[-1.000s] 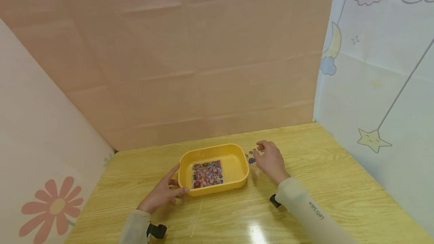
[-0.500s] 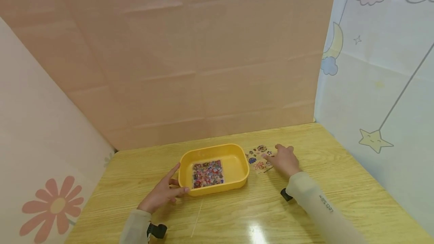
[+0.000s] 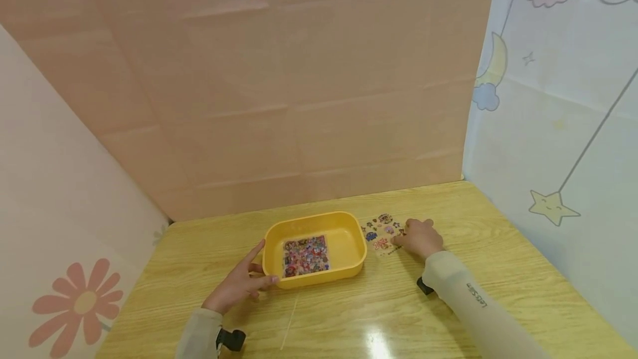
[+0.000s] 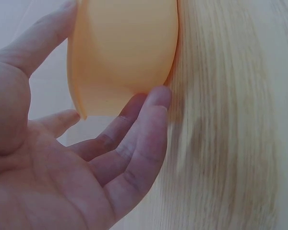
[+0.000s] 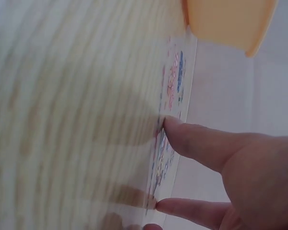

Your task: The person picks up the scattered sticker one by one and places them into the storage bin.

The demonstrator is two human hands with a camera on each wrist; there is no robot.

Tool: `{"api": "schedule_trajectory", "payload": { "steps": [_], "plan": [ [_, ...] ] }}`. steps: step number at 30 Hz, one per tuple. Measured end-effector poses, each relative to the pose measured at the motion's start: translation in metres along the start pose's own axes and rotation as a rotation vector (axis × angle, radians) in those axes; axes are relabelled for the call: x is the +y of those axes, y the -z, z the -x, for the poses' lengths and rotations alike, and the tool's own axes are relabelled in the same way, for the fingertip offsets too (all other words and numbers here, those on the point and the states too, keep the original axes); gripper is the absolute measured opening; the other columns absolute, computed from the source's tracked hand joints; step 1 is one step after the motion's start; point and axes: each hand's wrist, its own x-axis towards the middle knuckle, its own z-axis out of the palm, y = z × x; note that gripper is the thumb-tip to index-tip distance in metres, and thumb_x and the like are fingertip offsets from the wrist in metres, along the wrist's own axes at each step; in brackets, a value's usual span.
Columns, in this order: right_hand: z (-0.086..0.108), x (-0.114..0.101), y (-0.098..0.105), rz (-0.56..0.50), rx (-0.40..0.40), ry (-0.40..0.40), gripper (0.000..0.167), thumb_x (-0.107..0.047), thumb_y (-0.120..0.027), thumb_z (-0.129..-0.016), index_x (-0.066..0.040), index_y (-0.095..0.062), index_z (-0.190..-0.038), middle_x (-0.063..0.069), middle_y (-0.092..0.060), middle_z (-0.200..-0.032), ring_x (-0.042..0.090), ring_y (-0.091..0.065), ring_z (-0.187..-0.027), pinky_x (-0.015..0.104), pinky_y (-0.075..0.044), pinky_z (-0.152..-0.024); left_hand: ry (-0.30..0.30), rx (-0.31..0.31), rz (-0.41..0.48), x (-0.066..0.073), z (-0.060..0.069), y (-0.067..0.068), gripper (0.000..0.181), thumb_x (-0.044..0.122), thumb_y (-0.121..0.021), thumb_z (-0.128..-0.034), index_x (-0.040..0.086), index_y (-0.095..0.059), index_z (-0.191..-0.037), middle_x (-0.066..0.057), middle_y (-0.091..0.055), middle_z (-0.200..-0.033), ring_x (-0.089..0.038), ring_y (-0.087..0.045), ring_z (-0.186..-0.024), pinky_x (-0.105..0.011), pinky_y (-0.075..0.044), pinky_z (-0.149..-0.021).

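Observation:
A yellow plastic tray (image 3: 324, 278) stands on the wooden table with a densely printed, colourful sticker sheet or packet (image 3: 305, 256) lying in its left part. My left hand (image 3: 239, 284) holds the tray's near left corner, thumb at the near rim and fingers against the end wall (image 4: 120, 52). Right of the tray, a clear sheet with small printed pictures (image 3: 384, 230), like stickers, lies flat on the table. My right hand (image 3: 421, 237) touches that sheet with thumb and fingertips set apart; the right wrist view shows the thumb (image 5: 182, 134) on it. The hand hides the sheet's right part.
The table (image 3: 339, 320) meets a tan cloth backdrop (image 3: 279, 98) behind the tray. A white printed wall (image 3: 558, 143) stands at the right, another with a flower (image 3: 80, 298) at the left. A thin pale strip (image 3: 290, 320) lies in front of the tray.
My right hand has moved right across the clear sheet, uncovering more of it, then slightly down so its fingertips touch it. The left hand and tray have stayed in place.

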Motion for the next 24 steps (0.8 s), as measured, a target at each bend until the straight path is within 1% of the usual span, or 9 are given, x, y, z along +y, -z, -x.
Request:
{"api": "schedule_trajectory", "payload": {
  "steps": [5, 7, 11, 15, 19, 24],
  "plan": [
    [0.0017, -0.0003, 0.0011, 0.0, 0.014, -0.006, 0.073, -0.045, -0.074, -0.088, 0.006, -0.054, -0.137, 0.037, -0.045, -0.121, 0.048, -0.055, -0.099, 0.061, -0.047, -0.078, -0.003, -0.002, 0.0, 0.0006, -0.0004, 0.0002, 0.104, 0.032, -0.078, -0.0889, 0.023, -0.006, -0.163, -0.02, -0.057, -0.114, -0.027, -0.068, -0.086, -0.038, -0.055, -0.059],
    [0.0021, -0.0005, 0.0013, 0.007, 0.017, -0.001, 0.07, -0.044, -0.074, -0.089, 0.004, -0.056, -0.135, 0.036, -0.046, -0.119, 0.046, -0.056, -0.096, 0.059, -0.048, -0.075, -0.003, -0.001, -0.001, 0.0006, -0.0004, 0.0002, 0.104, 0.032, -0.078, -0.0889, 0.023, -0.006, -0.163, -0.019, -0.057, -0.113, -0.027, -0.068, -0.086, -0.039, -0.055, -0.059],
    [0.0014, -0.0001, 0.0007, 0.032, 0.031, 0.002, 0.066, -0.045, -0.074, -0.088, 0.002, -0.061, -0.132, 0.034, -0.049, -0.117, 0.042, -0.056, -0.094, 0.055, -0.049, -0.071, -0.003, 0.002, -0.005, 0.0003, -0.0004, -0.0002, 0.104, 0.032, -0.078, -0.089, 0.024, -0.006, -0.163, -0.019, -0.057, -0.113, -0.025, -0.065, -0.08, -0.039, -0.055, -0.06],
    [0.0, 0.0001, 0.0002, 0.055, 0.039, 0.001, 0.064, -0.046, -0.075, -0.088, 0.001, -0.062, -0.131, 0.033, -0.051, -0.116, 0.04, -0.056, -0.095, 0.053, -0.049, -0.069, -0.004, 0.002, -0.008, 0.0003, 0.0003, -0.0003, 0.104, 0.032, -0.078, -0.089, 0.023, -0.006, -0.163, -0.019, -0.057, -0.113, -0.024, -0.061, -0.075, -0.039, -0.055, -0.06],
    [-0.0003, -0.0007, 0.0005, 0.062, 0.039, -0.002, 0.064, -0.046, -0.075, -0.088, 0.0, -0.063, -0.131, 0.032, -0.052, -0.115, 0.039, -0.056, -0.092, 0.051, -0.049, -0.066, -0.005, 0.0, -0.003, 0.0008, 0.0006, -0.0003, 0.104, 0.032, -0.078, -0.0889, 0.023, -0.006, -0.163, -0.019, -0.057, -0.113, -0.024, -0.063, -0.076, -0.039, -0.055, -0.06],
    [-0.001, 0.0, -0.0002, 0.065, 0.05, 0.0, 0.062, -0.046, -0.074, -0.088, -0.001, -0.064, -0.13, 0.03, -0.052, -0.113, 0.038, -0.057, -0.09, 0.051, -0.048, -0.067, -0.006, 0.002, -0.004, 0.0017, 0.0005, -0.0007, 0.104, 0.032, -0.078, -0.0887, 0.024, -0.007, -0.163, -0.019, -0.058, -0.112, -0.025, -0.065, -0.08, -0.039, -0.056, -0.061]
  ]
}}
